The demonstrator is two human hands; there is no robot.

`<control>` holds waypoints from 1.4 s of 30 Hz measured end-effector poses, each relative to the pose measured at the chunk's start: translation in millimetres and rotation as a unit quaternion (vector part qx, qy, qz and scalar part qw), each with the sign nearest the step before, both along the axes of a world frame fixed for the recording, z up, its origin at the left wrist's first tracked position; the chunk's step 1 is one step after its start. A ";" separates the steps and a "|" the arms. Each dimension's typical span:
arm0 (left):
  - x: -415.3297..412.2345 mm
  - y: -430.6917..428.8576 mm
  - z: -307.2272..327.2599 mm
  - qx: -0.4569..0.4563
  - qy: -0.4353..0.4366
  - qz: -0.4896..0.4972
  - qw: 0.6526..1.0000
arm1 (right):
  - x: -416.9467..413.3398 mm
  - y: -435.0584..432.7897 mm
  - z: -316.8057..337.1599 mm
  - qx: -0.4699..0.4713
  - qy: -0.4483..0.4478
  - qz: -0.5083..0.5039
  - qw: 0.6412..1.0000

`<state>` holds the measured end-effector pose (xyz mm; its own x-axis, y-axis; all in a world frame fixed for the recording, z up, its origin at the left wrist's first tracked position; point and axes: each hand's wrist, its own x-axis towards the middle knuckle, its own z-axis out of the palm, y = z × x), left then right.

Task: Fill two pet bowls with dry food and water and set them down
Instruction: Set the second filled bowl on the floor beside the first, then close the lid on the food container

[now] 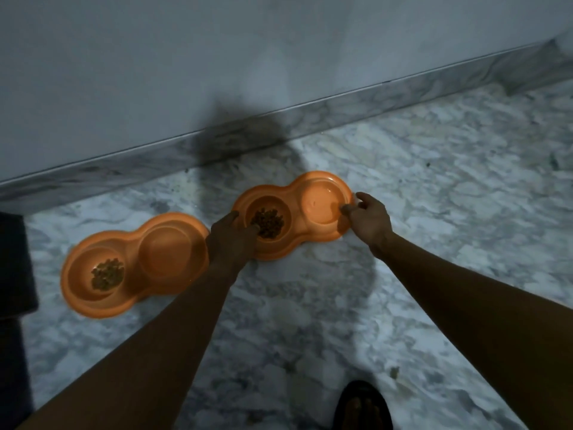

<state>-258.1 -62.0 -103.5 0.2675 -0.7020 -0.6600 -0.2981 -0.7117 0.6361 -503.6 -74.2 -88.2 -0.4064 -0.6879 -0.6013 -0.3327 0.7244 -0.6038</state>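
Two orange double pet bowls lie on the marble floor near the wall. The left bowl (173, 240) holds dry food (107, 273) in its left cup; its right cup looks clear or watery. The right bowl (297, 240) has brown dry food (268, 223) in its left cup and water (319, 203) in its right cup. My left hand (231, 240) grips the right bowl's left rim, fingers over the food cup's edge. My right hand (369, 218) pinches the same bowl's right rim. The bowl rests on or just above the floor.
A white wall with a marble skirting (310, 116) runs diagonally behind the bowls. A dark object (15, 262) stands at the left edge. My foot in a dark sandal (362, 405) is at the bottom. Small crumbs lie on the floor (393, 372).
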 end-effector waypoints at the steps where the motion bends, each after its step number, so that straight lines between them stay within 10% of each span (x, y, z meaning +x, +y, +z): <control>1: 0.0 0.8 11.6 0.000 -0.007 -0.022 1.000 | 3.2 1.0 7.7 0.005 0.008 0.006 1.000; 7: 12.8 20.4 136.0 0.000 -0.044 -0.124 0.991 | 36.6 24.4 118.1 0.013 0.027 0.075 0.997; 25: 192.5 124.2 748.6 -0.201 -0.110 -0.244 0.942 | 238.0 163.7 728.7 -0.205 -0.088 -0.002 0.975; 42: 437.4 348.6 934.6 -0.281 -0.210 -0.231 0.907 | 478.1 353.8 894.1 -0.300 -0.169 0.112 0.932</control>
